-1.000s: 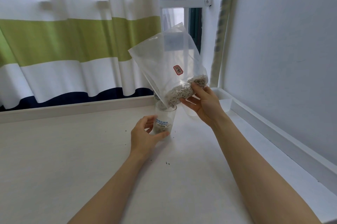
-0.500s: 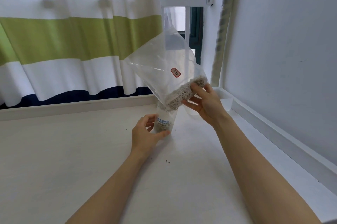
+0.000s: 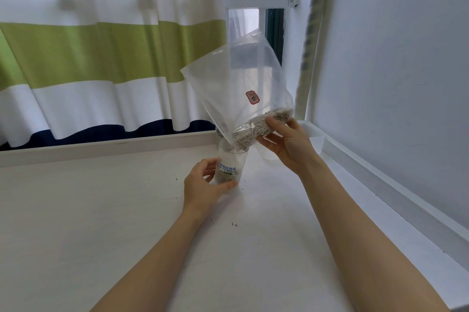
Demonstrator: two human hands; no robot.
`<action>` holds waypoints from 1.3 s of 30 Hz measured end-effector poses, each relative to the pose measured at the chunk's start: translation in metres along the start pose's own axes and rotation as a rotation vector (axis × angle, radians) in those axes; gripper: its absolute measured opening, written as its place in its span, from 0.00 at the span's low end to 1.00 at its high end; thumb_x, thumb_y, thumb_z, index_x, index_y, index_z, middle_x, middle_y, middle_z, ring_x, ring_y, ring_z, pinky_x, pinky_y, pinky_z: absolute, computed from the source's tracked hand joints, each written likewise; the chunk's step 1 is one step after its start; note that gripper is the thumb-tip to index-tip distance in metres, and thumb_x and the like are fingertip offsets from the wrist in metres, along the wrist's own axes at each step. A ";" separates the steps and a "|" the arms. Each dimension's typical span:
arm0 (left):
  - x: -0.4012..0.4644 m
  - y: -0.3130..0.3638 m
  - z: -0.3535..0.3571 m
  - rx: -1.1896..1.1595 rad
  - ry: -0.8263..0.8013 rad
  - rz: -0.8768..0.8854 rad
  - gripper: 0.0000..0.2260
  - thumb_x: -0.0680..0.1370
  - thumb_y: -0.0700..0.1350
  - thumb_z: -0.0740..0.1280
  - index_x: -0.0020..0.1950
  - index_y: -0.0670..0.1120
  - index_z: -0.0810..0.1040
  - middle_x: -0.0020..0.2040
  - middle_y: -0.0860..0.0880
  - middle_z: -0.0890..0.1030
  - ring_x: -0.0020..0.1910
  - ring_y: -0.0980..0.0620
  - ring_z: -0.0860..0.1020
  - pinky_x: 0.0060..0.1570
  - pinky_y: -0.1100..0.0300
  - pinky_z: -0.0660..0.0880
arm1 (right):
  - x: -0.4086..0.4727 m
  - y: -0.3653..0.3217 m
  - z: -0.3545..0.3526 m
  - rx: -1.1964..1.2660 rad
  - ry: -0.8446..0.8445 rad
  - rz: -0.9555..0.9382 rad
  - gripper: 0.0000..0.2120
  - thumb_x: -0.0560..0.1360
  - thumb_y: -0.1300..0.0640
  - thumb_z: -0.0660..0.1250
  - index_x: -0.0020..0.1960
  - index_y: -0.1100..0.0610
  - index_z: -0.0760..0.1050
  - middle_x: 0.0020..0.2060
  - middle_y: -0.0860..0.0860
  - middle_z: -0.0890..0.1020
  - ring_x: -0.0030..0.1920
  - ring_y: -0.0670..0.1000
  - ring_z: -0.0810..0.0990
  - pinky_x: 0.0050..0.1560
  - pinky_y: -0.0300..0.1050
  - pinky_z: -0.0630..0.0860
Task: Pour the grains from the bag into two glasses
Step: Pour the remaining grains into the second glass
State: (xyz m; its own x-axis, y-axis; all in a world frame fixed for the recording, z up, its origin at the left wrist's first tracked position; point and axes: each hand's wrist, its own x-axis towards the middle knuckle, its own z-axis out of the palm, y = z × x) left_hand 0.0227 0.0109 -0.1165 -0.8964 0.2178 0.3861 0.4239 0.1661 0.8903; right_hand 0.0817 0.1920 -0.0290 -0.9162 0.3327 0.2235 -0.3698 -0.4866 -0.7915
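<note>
**Bag tilted over first glass, both hands engaged**

Head view. The clear plastic bag (image 3: 238,93) is held above the desk (image 3: 101,222), tipped so that its long axis runs diagonally: the empty upper part rises toward the window, and one lower corner points down and left into the mouth of the glass (image 3: 232,167). The grains (image 3: 256,128) lie bunched along the bag's low edge, in a band running from the right hand down to that corner. A small red label (image 3: 252,97) sits on the bag's face.

The right hand (image 3: 286,144) grips the grain-filled edge of the bag from below, thumb on top and fingers curled under. The left hand (image 3: 203,184) wraps round the lower part of the glass, thumb in front and fingers behind. The glass stands upright on the desk, carries blue printing, and holds a shallow layer of grains.

A second glass (image 3: 316,145) stands behind the right hand, near the desk's far right corner.

The desk is pale, with a raised white rim along its far and right sides. A few loose grains (image 3: 234,224) lie scattered on it. A striped curtain (image 3: 101,52) hangs behind, and a white wall (image 3: 393,70) closes the right side.

The second glass is largely hidden by the right hand and bag. The bag's opening cannot be made out; whether grains are falling cannot be told. The label text is illegible.
</note>
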 end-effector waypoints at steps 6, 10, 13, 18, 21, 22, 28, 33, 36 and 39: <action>-0.001 0.001 0.000 -0.009 -0.005 0.006 0.25 0.61 0.39 0.80 0.56 0.49 0.78 0.52 0.52 0.81 0.50 0.58 0.78 0.47 0.72 0.72 | 0.000 0.001 0.002 -0.059 0.002 0.000 0.13 0.77 0.62 0.64 0.61 0.59 0.70 0.49 0.55 0.79 0.50 0.54 0.80 0.46 0.49 0.83; -0.001 0.002 0.001 -0.004 -0.003 0.015 0.25 0.61 0.40 0.80 0.55 0.51 0.77 0.51 0.53 0.80 0.50 0.58 0.77 0.45 0.73 0.71 | 0.000 -0.001 0.001 -0.112 0.014 -0.010 0.18 0.76 0.58 0.66 0.65 0.59 0.68 0.51 0.54 0.79 0.52 0.53 0.80 0.48 0.49 0.82; -0.001 0.002 0.001 0.000 -0.002 0.016 0.25 0.61 0.40 0.81 0.55 0.51 0.77 0.51 0.54 0.80 0.50 0.59 0.77 0.45 0.73 0.71 | 0.001 0.000 0.001 -0.176 0.030 -0.011 0.20 0.76 0.55 0.66 0.66 0.57 0.68 0.52 0.54 0.79 0.52 0.53 0.80 0.47 0.48 0.81; -0.002 0.002 0.001 0.005 0.000 0.027 0.25 0.61 0.40 0.81 0.55 0.51 0.77 0.50 0.55 0.80 0.49 0.61 0.77 0.44 0.73 0.71 | 0.001 -0.001 0.001 -0.197 0.021 -0.007 0.21 0.76 0.53 0.66 0.67 0.57 0.67 0.53 0.55 0.81 0.52 0.52 0.80 0.44 0.45 0.80; -0.002 0.002 0.000 0.009 0.003 0.031 0.25 0.61 0.40 0.81 0.54 0.51 0.77 0.50 0.55 0.80 0.49 0.60 0.77 0.44 0.73 0.71 | 0.001 -0.002 0.001 -0.168 -0.007 0.001 0.18 0.77 0.53 0.65 0.65 0.56 0.68 0.50 0.53 0.82 0.51 0.52 0.81 0.44 0.46 0.81; -0.002 0.002 0.001 0.010 0.003 0.030 0.25 0.61 0.40 0.81 0.55 0.51 0.77 0.51 0.54 0.80 0.49 0.60 0.77 0.44 0.73 0.71 | 0.001 -0.002 0.002 -0.165 -0.013 0.000 0.18 0.77 0.54 0.64 0.65 0.56 0.67 0.51 0.53 0.82 0.51 0.52 0.81 0.44 0.46 0.81; -0.001 0.001 0.001 0.009 -0.003 0.027 0.25 0.62 0.41 0.81 0.55 0.50 0.77 0.52 0.53 0.80 0.49 0.59 0.77 0.44 0.73 0.71 | 0.000 -0.003 0.005 -0.159 -0.008 -0.028 0.18 0.77 0.54 0.64 0.66 0.56 0.67 0.53 0.54 0.81 0.56 0.55 0.79 0.49 0.50 0.82; -0.001 0.002 0.001 -0.002 -0.005 0.025 0.25 0.62 0.40 0.80 0.55 0.50 0.77 0.51 0.54 0.80 0.49 0.60 0.77 0.45 0.73 0.71 | 0.002 -0.005 0.006 -0.177 0.003 -0.051 0.12 0.77 0.53 0.64 0.60 0.52 0.70 0.51 0.53 0.81 0.57 0.55 0.78 0.49 0.50 0.81; -0.001 0.002 0.001 -0.006 0.000 0.022 0.25 0.61 0.39 0.80 0.55 0.50 0.78 0.51 0.54 0.80 0.50 0.59 0.77 0.46 0.71 0.72 | 0.002 -0.005 0.007 -0.206 -0.004 -0.065 0.12 0.77 0.52 0.64 0.60 0.53 0.70 0.49 0.51 0.82 0.54 0.53 0.79 0.45 0.47 0.80; -0.001 0.002 0.001 -0.011 0.000 0.018 0.25 0.61 0.39 0.80 0.55 0.50 0.78 0.50 0.55 0.80 0.50 0.59 0.77 0.48 0.70 0.73 | 0.003 -0.006 0.008 -0.221 -0.006 -0.068 0.13 0.77 0.51 0.63 0.60 0.53 0.70 0.49 0.51 0.82 0.53 0.53 0.79 0.44 0.46 0.79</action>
State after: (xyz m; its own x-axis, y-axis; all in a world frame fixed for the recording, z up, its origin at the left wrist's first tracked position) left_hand 0.0250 0.0118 -0.1155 -0.8887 0.2206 0.4020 0.4384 0.1518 0.8858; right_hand 0.0796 0.1895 -0.0190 -0.8914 0.3537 0.2835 -0.3887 -0.2746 -0.8795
